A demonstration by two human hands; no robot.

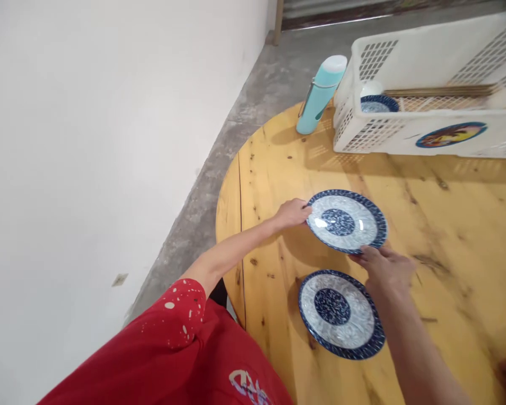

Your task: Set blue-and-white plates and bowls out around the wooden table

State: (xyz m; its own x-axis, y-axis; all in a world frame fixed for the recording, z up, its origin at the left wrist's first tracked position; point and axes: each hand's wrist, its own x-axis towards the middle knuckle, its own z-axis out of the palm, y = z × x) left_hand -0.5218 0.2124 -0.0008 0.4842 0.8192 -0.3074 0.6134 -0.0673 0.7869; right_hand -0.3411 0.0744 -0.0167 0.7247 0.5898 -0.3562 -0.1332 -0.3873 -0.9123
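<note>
A blue-and-white plate (346, 203) is held between my two hands, a little above the wooden table, with its shadow beneath. My left hand (293, 214) grips its left rim, thumb on top. At the near right rim, my right hand (385, 267) pinches the edge, its thumb over the rim and the other fingers partly hidden. A second plate (307, 304) with the same dark blue speckled centre and border lies on the table just nearer to me, below the held one. My right forearm passes close by its right edge.
A white plastic basket (375, 132) stands at the back right of the round wooden table (261, 180); a blue-rimmed dish (379, 103) shows inside. Left of the basket stands a light-blue bottle (320, 98) with a white cap. A white wall (109, 112) rises on the left.
</note>
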